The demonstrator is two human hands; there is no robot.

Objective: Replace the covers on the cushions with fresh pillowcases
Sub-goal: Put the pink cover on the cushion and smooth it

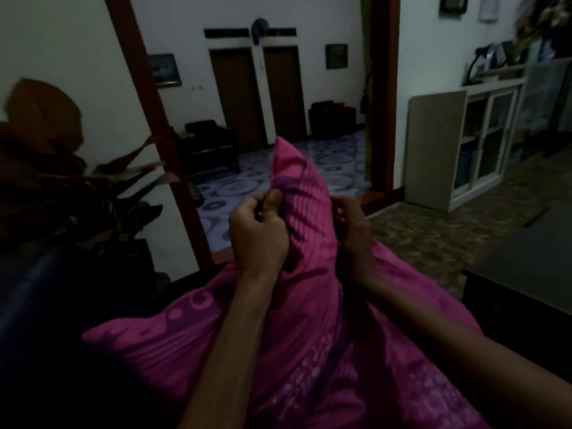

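Pink patterned fabric pillowcase [309, 351] bunched in lap | left hand [258, 233] and right hand [353, 230] pinch its raised corner | cushion apparently inside; fitting likely unfinished

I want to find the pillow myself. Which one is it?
Look at the middle of the picture, in front of the open doorway. The pillow stands up on the person's lap, pinched near its top corner by the left hand and right hand. It is the only bright pink thing, with purple stripes.
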